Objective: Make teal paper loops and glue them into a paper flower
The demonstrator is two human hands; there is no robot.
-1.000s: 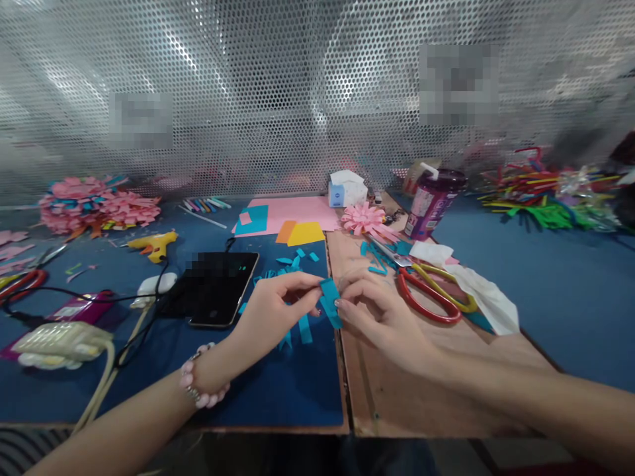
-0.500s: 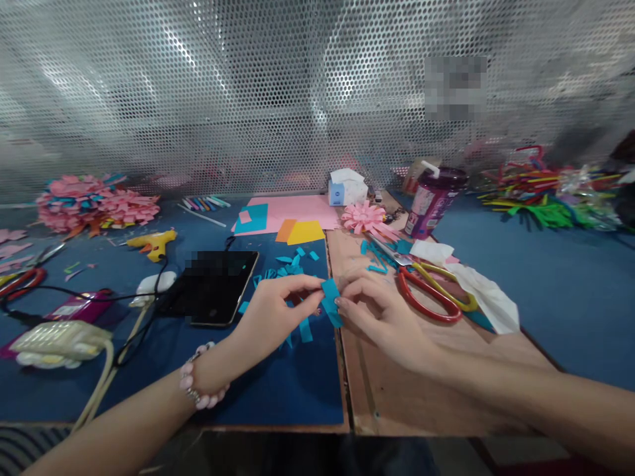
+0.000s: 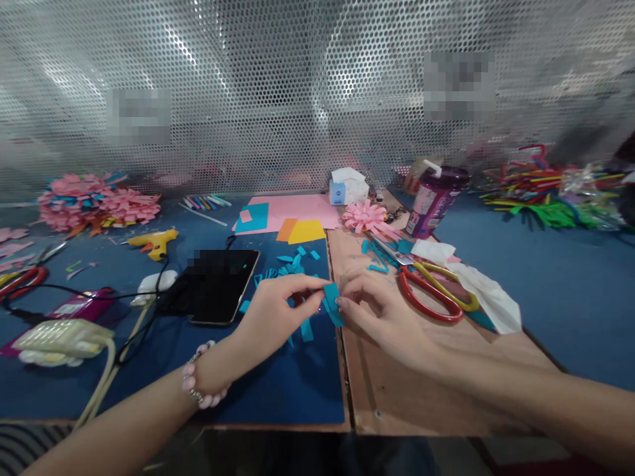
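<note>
A short blue paper strip (image 3: 333, 306) is held up over the seam of the two table tops. My left hand (image 3: 282, 305) pinches its left edge between thumb and forefinger, and a beaded bracelet circles that wrist. At the strip's right edge, my right hand (image 3: 380, 317) is closed with thumb and fingertips on it. Behind and below my left hand lie several cut blue paper pieces (image 3: 292, 264), partly hidden by it. Large red-handled scissors (image 3: 430, 297) rest to the right of my right hand, beside a yellow-handled pair (image 3: 449, 284).
A phone (image 3: 223, 287), a yellow glue gun (image 3: 155, 243) and a power strip (image 3: 62, 337) with cables occupy the left side. Pink paper sheets (image 3: 302, 210), a tissue pack (image 3: 348, 188), a pink paper flower (image 3: 366, 218) and a purple cup (image 3: 432, 205) stand farther back. A perforated metal panel (image 3: 278, 86) closes the rear.
Both hands keep hold of the blue paper strip in nearly the same place. The strip's upper end has dipped slightly.
</note>
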